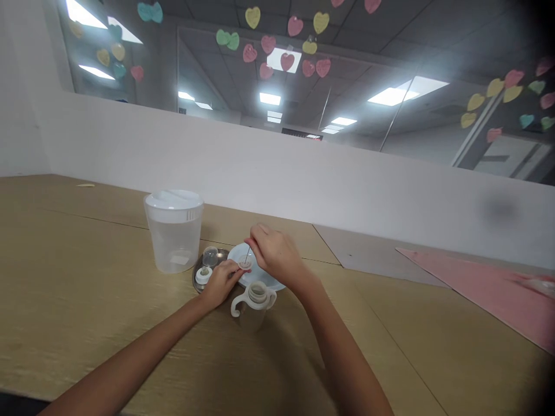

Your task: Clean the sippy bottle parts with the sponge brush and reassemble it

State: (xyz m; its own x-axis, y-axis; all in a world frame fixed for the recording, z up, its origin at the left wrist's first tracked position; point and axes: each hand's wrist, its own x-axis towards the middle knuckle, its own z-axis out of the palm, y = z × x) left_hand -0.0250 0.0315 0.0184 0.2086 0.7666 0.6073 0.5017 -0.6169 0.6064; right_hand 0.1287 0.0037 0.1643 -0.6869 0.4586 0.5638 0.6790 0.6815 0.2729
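My left hand pinches a small, round, pale translucent piece at its edge, over the rim of a white bowl. Above it, my right hand is closed on a thin dark stick, whose lower end points down at the round piece; I cannot tell what kind of tip it has. A baby bottle with two curved handles stands uncapped just in front of the bowl. Beside my left hand, a metal tray bears a white bottle collar with teat and a clear domed cap.
A clear plastic bucket with a white lid stands behind and left of the tray. A pink sheet lies on the tabletop at the right. Behind rises a white wall with a window above it.
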